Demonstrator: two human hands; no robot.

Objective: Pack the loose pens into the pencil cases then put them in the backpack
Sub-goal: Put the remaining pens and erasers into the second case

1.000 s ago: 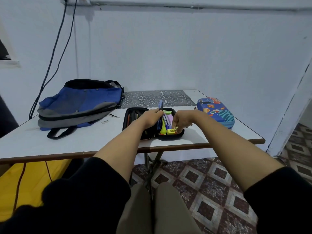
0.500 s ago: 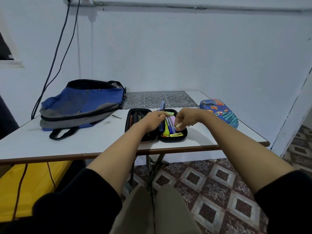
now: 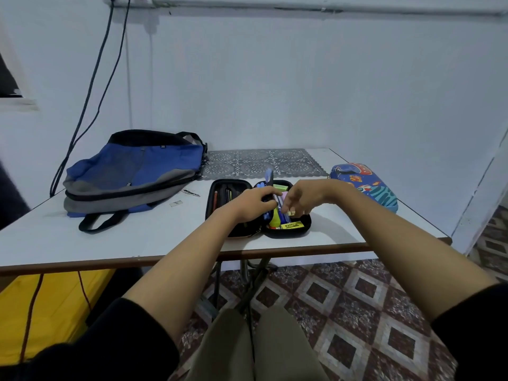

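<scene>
Black pencil case [image 3: 288, 234]: lies open and flat near the table's front edge, about midway across, with both hands directly above it.
Pens [image 3: 278, 213]: coloured barrels packed lengthwise in the case's right compartment, showing in the gap between the two hands.
Blue pen [image 3: 268, 176]: stands up at the far end of the case's middle divider, just beyond the left fingertips.
Yellow labelled block [image 3: 292, 225]: at the near end of the right compartment, just below the right fingertips.
Left hand [image 3: 251, 203]: palm down over the divider, its fingers curled round the case's dark central flap and gripping it.
Right hand [image 3: 302, 196]: arched over the right compartment, wrist high, fingers bent downward. A small pale item sits at the fingertips, but whether it is pinched cannot be told.
Forearms: both bare, extended forward from black sleeves and converging on the case.
Patterned pencil case [image 3: 365, 185]: blue, closed, at the table's right edge beyond the right wrist, apart from the black case.
Backpack [image 3: 132, 174]: blue and grey, lying on its side at the far left, well apart from the case.
Lace mat [image 3: 261, 163]: behind the black case, against the wall.
Table [image 3: 123, 240]: white top, brown edge.
</scene>
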